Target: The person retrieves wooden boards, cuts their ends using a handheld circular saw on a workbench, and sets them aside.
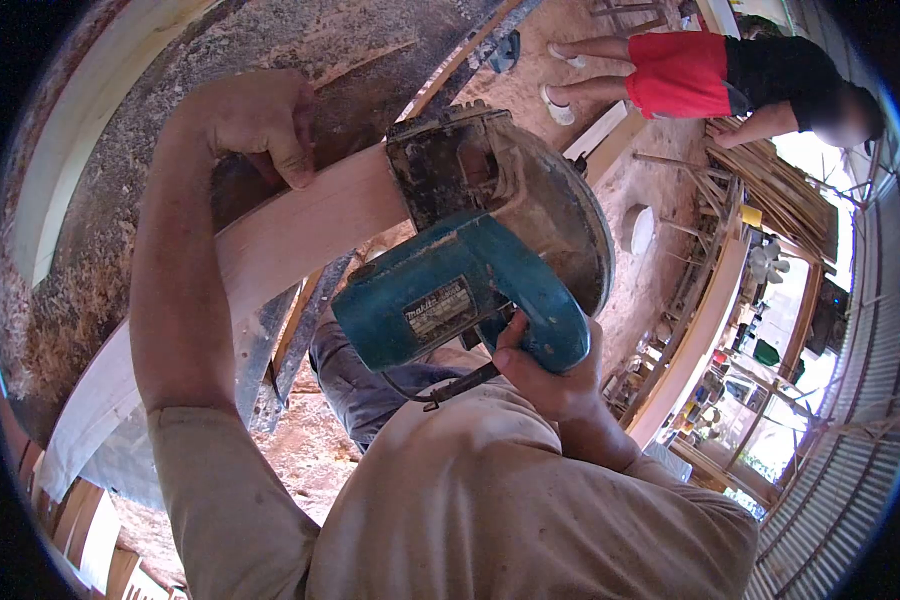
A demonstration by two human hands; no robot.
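Note:
My right hand (560, 375) is wrapped around the rear handle of a teal Makita circular saw (440, 295). The saw's dusty base and blade guard (555, 200) sit over the end of a pale wooden board (310, 215). Its blade is hidden. A dark cord (465, 384) leaves the saw near the handle. My left hand (255, 125) bends over the board's far edge, fingers curled and the thumb side against the wood; part of its grip is hidden.
The board lies on a sawdust-covered table (360, 75); another pale plank (80, 140) lies at the left. A person in red shorts (675, 75) stands at the upper right, near stacked boards (780, 190). A long beam (695, 345) and a cluttered bench lie at the right.

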